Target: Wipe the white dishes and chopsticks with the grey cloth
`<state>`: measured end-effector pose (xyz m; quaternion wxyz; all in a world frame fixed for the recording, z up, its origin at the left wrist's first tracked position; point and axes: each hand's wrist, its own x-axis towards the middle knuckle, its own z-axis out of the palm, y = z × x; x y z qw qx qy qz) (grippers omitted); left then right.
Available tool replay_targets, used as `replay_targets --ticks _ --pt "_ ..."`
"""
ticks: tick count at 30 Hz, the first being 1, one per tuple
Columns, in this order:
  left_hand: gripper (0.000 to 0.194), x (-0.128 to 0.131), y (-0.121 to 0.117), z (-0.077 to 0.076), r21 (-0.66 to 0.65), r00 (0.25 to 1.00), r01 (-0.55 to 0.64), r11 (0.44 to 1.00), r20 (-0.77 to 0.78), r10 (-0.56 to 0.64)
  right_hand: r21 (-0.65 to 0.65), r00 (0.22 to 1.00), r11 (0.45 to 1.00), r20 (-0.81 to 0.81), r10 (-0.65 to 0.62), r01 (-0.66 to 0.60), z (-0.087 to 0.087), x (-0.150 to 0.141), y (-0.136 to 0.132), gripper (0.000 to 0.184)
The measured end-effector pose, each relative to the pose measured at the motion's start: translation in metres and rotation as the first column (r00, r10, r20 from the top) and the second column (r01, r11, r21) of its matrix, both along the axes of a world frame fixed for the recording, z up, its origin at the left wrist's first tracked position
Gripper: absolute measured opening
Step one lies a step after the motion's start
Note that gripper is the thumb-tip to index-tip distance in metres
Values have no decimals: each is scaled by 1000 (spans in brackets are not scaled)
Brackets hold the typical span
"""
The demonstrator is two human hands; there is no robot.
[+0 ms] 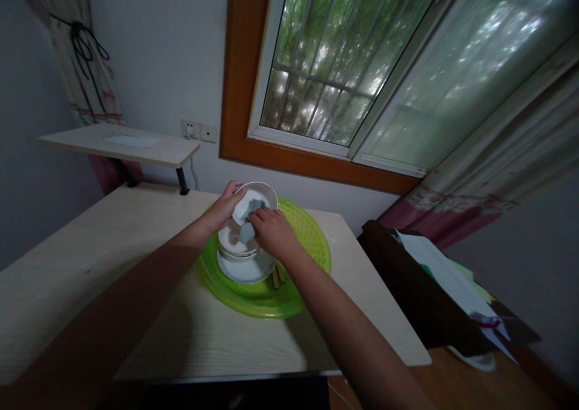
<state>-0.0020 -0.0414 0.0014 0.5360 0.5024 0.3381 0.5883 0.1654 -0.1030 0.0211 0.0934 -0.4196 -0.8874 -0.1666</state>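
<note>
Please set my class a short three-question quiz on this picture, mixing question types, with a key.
1. Short answer: which hand grips the raised, round white bowl?

2. True or false: a shallow, round white plate rests on the large, round green tray.

3. Multiple choice: what does the right hand hold?
A) a metal spoon
B) a crumpled grey cloth
C) a yellow sponge

Key: 1. The left hand. 2. True. 3. B.
</note>
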Motion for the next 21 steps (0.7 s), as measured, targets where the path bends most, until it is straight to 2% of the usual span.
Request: replay_targets --ticks 4,9,15,21 --pt "42 0 1 -2 6 1000 0 1000 -19 0 5 999 1000 13 -29 29 0 1 0 20" --pt "41 -1 7 -8 45 999 -2 999 -39 4 -33 999 998 12 48 -48 -4 6 2 27" --pt "38 -1 3 -4 27 1000 10 1000 -18 -10 -41 992 991 -3 124 -124 -6 8 1 39" --pt "38 0 3 -4 9 1000 0 1000 -9 0 -37 998 997 0 71 -70 -1 3 -2 32"
